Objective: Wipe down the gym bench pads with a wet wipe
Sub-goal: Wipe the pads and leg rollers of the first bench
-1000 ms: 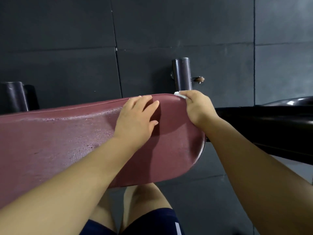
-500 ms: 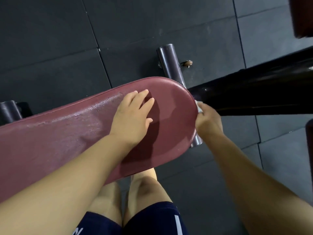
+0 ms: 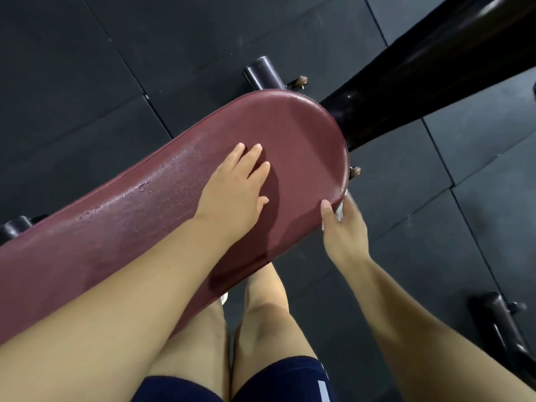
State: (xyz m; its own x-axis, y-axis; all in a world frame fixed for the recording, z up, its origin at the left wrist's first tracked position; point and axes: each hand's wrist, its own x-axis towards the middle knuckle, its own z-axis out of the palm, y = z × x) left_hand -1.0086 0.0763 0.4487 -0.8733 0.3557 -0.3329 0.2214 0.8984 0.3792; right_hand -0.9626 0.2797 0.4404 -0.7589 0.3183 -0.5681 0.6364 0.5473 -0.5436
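The long red bench pad [image 3: 290, 140] is soft and has a round end. Its top looks wet and shiny on the part far from the round end. A left hand [image 3: 232, 195] lies flat on top of the pad, near the round end, with its fingers spread a little. A right hand [image 3: 345, 227] is at the near edge of the pad, by the round end, with its thumb on the pad's top. It presses a small white wet wipe [image 3: 340, 211] against that edge. A fat black bar [image 3: 406, 82] goes away from the round end. Under the pad is a dark floor [image 3: 87, 82] made of big square mats.
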